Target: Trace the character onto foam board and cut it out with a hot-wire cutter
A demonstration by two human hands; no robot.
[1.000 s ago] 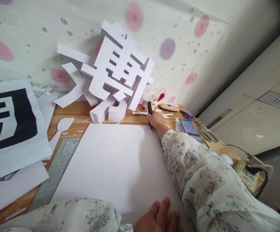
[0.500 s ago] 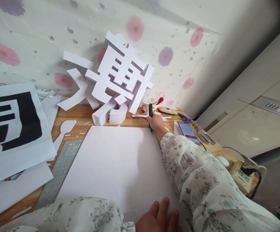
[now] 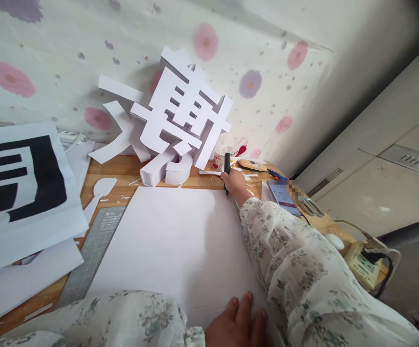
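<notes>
A large white foam board (image 3: 158, 236) lies over a grey-green cutting mat (image 3: 97, 246). My right hand (image 3: 236, 184) is closed around a black utility knife (image 3: 227, 166), at the far right corner of the board. The knife stands nearly upright; its blade tip is too small to make out. Near the board's front right edge, my left hand (image 3: 240, 323) rests with fingers spread on the surface. The frame's lower border cuts off part of that hand.
Large white cut-out characters (image 3: 183, 111) lean against the flowered wall covering. At left lies a sheet with a black printed character (image 3: 46, 178). A paper cup (image 3: 218, 159), a phone (image 3: 284, 197) and a power strip (image 3: 364, 265) line the right side. White scraps (image 3: 104, 187) dot the wooden table.
The whole view has shifted slightly to the left, so things appear a little further right. Both hands keep about the same places on the board, the knife still gripped.
</notes>
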